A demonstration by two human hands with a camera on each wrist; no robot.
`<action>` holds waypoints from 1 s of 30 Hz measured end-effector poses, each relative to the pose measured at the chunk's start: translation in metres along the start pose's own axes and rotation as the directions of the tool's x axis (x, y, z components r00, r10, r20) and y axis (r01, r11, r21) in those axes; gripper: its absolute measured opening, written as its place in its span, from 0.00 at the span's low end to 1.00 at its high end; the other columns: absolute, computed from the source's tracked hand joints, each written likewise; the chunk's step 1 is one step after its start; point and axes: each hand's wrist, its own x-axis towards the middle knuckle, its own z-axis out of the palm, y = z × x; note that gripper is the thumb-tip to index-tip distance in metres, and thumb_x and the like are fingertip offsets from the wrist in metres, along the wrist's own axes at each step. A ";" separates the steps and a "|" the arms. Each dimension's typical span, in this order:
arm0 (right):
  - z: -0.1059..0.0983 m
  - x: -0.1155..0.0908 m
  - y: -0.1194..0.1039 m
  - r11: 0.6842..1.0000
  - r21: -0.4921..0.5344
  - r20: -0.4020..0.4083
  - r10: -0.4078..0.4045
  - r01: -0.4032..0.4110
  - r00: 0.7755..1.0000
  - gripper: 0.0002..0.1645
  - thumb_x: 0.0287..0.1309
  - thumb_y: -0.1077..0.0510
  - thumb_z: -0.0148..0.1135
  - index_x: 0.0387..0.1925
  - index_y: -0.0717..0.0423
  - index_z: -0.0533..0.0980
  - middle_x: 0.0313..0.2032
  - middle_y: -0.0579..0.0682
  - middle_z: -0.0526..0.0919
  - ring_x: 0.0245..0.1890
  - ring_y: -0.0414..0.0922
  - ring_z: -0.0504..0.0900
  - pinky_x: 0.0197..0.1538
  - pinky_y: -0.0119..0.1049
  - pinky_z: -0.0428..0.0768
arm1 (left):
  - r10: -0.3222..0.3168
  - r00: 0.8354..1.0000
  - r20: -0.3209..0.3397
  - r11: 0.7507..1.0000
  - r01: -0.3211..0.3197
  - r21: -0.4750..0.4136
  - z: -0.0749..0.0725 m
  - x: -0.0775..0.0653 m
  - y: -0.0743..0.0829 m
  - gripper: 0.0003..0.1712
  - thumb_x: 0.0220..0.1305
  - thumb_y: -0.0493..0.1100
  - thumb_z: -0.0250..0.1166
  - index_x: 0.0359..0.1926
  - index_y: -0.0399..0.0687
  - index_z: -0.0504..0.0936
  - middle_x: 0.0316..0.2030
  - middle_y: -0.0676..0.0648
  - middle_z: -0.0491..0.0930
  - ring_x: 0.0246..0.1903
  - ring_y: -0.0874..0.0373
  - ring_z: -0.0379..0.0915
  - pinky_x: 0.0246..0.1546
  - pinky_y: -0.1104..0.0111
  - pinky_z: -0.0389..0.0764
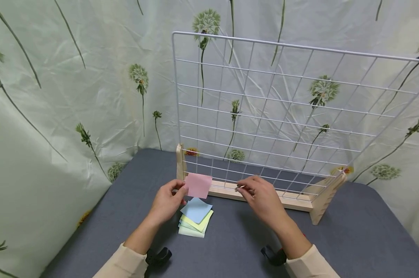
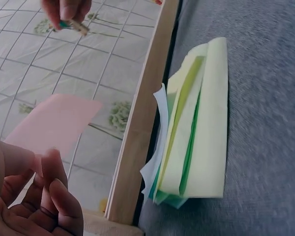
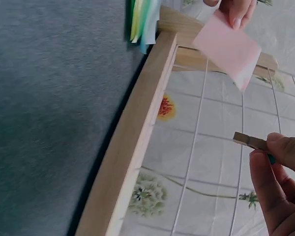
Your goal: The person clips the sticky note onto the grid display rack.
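My left hand (image 1: 168,200) pinches a pink sticky note (image 1: 198,185) by its left edge, holding it up before the lower left of a white wire grid (image 1: 265,96). In the left wrist view the pink note (image 2: 54,123) stands out from the fingertips. Between thumb and fingers, my right hand (image 1: 263,197) pinches a small wooden clothespin (image 3: 248,140), seen clearest in the right wrist view, with a bit of green at the finger end. Below the left hand lies a loose stack of blue, yellow and pale green sticky notes (image 1: 195,218).
The grid stands upright in a wooden base (image 1: 226,192) with a wooden foot (image 1: 329,197) at its right end. A dark grey tabletop (image 1: 223,251) lies beneath it. A white cloth (image 1: 101,96) with printed flowers hangs behind and at the sides.
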 end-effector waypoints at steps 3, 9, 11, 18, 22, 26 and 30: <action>0.003 0.007 -0.004 1.000 -0.004 0.005 -0.009 0.009 1.000 0.10 0.57 0.62 0.74 0.42 0.57 0.87 0.37 0.48 0.86 0.35 0.43 0.88 0.39 0.37 0.86 | -0.006 1.000 -0.006 1.000 0.006 -0.016 0.003 0.003 -0.001 0.11 0.73 0.42 0.62 0.50 0.41 0.83 0.42 0.40 0.82 0.24 0.58 0.78 0.29 0.70 0.80; 0.010 0.018 -0.010 0.997 -0.043 -0.003 -0.058 0.058 0.998 0.11 0.58 0.60 0.73 0.43 0.56 0.87 0.37 0.49 0.86 0.35 0.44 0.87 0.39 0.39 0.85 | -0.021 1.000 -0.020 1.000 0.020 -0.023 0.009 0.008 0.000 0.13 0.73 0.41 0.62 0.52 0.40 0.83 0.42 0.39 0.82 0.23 0.58 0.78 0.29 0.71 0.79; 0.012 0.023 -0.012 0.996 -0.045 -0.020 -0.082 0.081 0.996 0.11 0.59 0.60 0.73 0.44 0.56 0.87 0.37 0.49 0.86 0.35 0.45 0.86 0.39 0.40 0.85 | -0.020 0.999 -0.027 0.999 0.019 -0.031 0.011 0.009 0.001 0.13 0.73 0.41 0.62 0.53 0.38 0.82 0.42 0.39 0.82 0.23 0.59 0.78 0.28 0.71 0.78; 0.017 0.040 -0.020 0.990 -0.051 -0.053 -0.138 0.135 0.989 0.12 0.63 0.59 0.70 0.47 0.56 0.86 0.39 0.51 0.86 0.35 0.45 0.85 0.37 0.39 0.83 | -0.035 0.998 -0.043 0.996 0.032 -0.078 0.017 0.014 0.002 0.13 0.73 0.39 0.61 0.53 0.36 0.82 0.39 0.39 0.81 0.21 0.61 0.78 0.23 0.72 0.74; 0.023 0.049 -0.025 0.984 -0.064 -0.082 -0.173 0.168 0.981 0.13 0.63 0.60 0.69 0.48 0.57 0.86 0.39 0.52 0.86 0.34 0.46 0.84 0.36 0.40 0.82 | -0.059 0.996 -0.061 0.994 0.053 -0.095 0.019 0.016 0.003 0.13 0.73 0.40 0.61 0.53 0.38 0.82 0.40 0.38 0.82 0.20 0.61 0.79 0.23 0.72 0.74; 0.030 0.055 -0.027 0.981 -0.076 -0.106 -0.185 0.178 0.977 0.13 0.64 0.60 0.69 0.48 0.59 0.86 0.38 0.52 0.86 0.33 0.46 0.83 0.36 0.40 0.82 | -0.062 0.996 -0.059 0.992 0.055 -0.113 0.022 0.018 0.004 0.14 0.75 0.40 0.59 0.54 0.37 0.81 0.43 0.36 0.83 0.20 0.62 0.80 0.24 0.71 0.76; 0.035 0.059 -0.029 0.979 -0.083 -0.125 -0.196 0.187 0.973 0.10 0.63 0.59 0.69 0.44 0.58 0.86 0.37 0.52 0.87 0.33 0.45 0.85 0.37 0.40 0.83 | -0.073 0.996 -0.055 0.990 0.065 -0.129 0.024 0.020 0.003 0.13 0.75 0.41 0.59 0.54 0.38 0.81 0.44 0.36 0.83 0.21 0.61 0.81 0.24 0.70 0.77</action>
